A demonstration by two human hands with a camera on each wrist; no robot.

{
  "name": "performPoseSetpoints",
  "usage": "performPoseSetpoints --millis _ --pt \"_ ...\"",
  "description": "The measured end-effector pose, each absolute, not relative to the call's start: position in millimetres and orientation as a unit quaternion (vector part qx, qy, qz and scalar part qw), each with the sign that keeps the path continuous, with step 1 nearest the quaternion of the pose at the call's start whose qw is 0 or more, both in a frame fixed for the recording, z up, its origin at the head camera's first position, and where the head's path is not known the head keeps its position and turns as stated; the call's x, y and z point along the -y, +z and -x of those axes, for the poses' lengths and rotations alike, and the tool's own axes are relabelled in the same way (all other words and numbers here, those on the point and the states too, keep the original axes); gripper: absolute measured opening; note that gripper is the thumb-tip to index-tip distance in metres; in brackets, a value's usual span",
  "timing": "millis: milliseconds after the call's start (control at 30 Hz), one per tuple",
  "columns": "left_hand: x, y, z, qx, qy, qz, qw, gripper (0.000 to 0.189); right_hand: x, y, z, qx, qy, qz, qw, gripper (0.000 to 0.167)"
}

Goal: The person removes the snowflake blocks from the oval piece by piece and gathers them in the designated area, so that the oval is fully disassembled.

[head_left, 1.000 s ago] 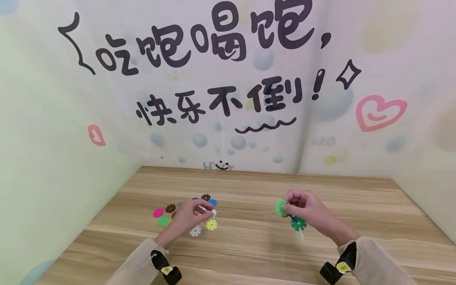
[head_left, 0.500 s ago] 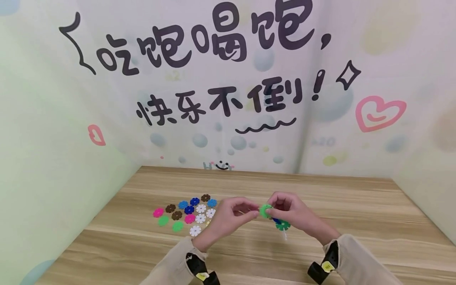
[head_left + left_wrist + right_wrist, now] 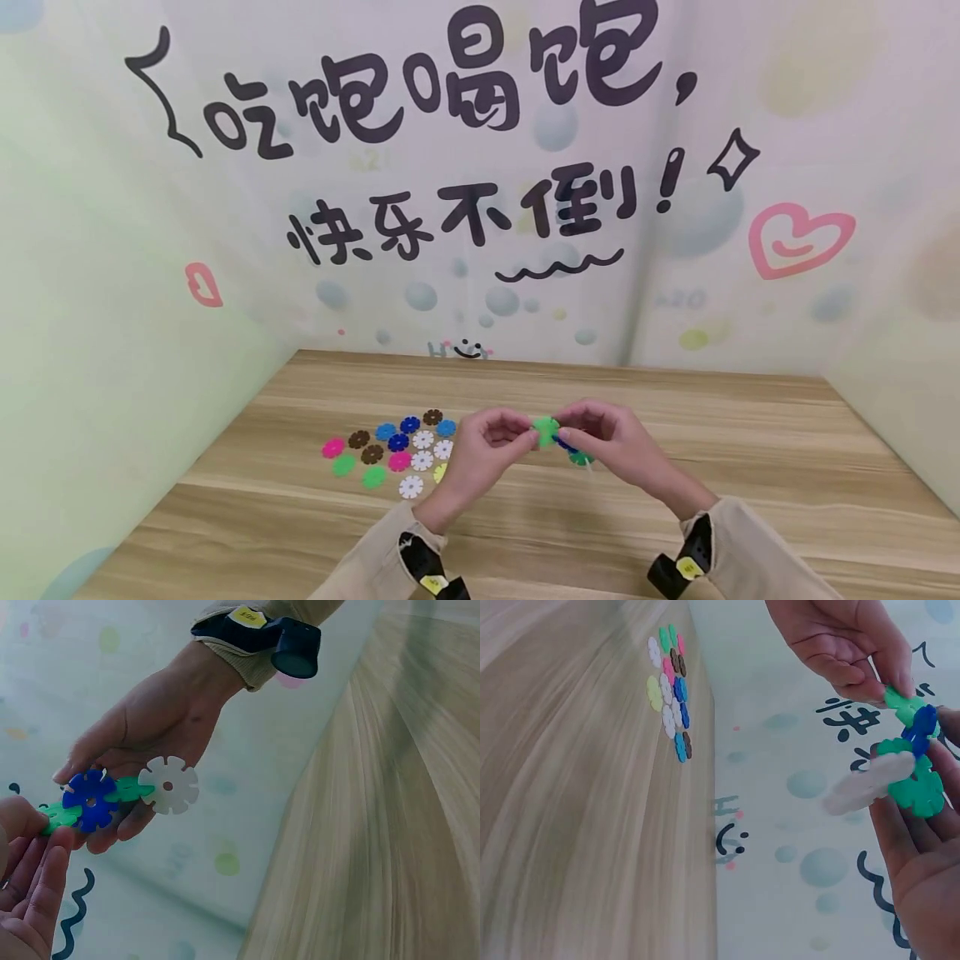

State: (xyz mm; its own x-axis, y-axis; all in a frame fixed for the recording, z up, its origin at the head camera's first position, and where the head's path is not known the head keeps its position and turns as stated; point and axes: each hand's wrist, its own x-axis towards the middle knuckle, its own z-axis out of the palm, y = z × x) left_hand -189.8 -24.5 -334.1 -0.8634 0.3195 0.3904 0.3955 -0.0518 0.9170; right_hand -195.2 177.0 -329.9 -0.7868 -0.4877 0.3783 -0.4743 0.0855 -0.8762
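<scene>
Above the table, my left hand [image 3: 487, 446] pinches a light green notched disc [image 3: 545, 432] by its left edge. Right up against the same disc, the fingers of my right hand [image 3: 611, 437] grip a joined chain of snowflake building discs. In the left wrist view the chain runs from light green to a blue disc [image 3: 81, 793], then a darker green disc [image 3: 129, 786], ending in a white disc [image 3: 178, 796]. The right wrist view shows the darker green disc standing across the right fingers, with the white one sticking out, blurred. Fingers partly hide the blue disc in the head view.
Left of the hands, several loose discs lie flat on the wooden table [image 3: 262, 500], among them a pink disc [image 3: 333, 448], a brown disc [image 3: 432, 417] and a yellow disc [image 3: 440, 473]. A printed cloth backdrop [image 3: 465, 308] stands behind the table's far edge.
My left hand has left the loose discs and moved right to the light green disc. My right hand has brought the chain leftward, and the hands now meet at it.
</scene>
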Motion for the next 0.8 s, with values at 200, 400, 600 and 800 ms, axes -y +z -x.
performPoseSetpoints --millis 200,400,600,800 --pt "27.0 -339.8 196.1 0.636 -0.742 0.208 0.032 0.018 -173.2 -325.1 192.9 -0.736 -0.578 0.349 -0.053 0.020" --pt "23.6 -340.0 194.0 0.620 -0.758 0.204 0.015 0.021 -168.7 -324.5 194.6 -0.745 -0.548 0.372 -0.088 0.013" --pt "20.3 -342.8 192.1 0.643 -0.735 0.215 0.001 0.020 -168.6 -325.1 195.3 -0.759 -0.502 0.397 -0.124 0.011" --pt "20.3 -343.8 190.1 0.664 -0.718 0.206 0.008 0.019 -169.2 -327.6 198.8 -0.753 -0.470 0.433 -0.157 0.018"
